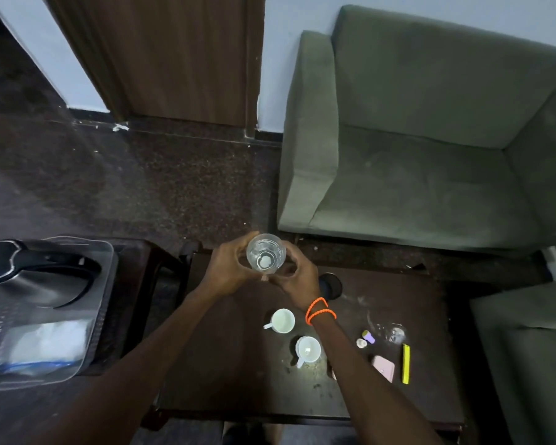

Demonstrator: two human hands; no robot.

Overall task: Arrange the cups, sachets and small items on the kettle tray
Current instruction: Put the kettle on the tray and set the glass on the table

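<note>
Clear glass tumbler (266, 253), apparently empty, is gripped by both the left hand (230, 270) and right hand (297, 279) above the desk's (238, 364) far edge; two empty white cups (283, 320) stand mid-desk.

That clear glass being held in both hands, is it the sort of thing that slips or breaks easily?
Probably both. The glass looks smooth and clear, so likely slippery and breakable; the left hand and right hand both wrap it. It seems empty, so probably light. Laid sideways, its round wall would likely roll.

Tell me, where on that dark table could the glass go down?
Bare wood lies left of the two white cups and along the table near edge. The right side, around the yellow sachet and pink item, is crowded.
</note>
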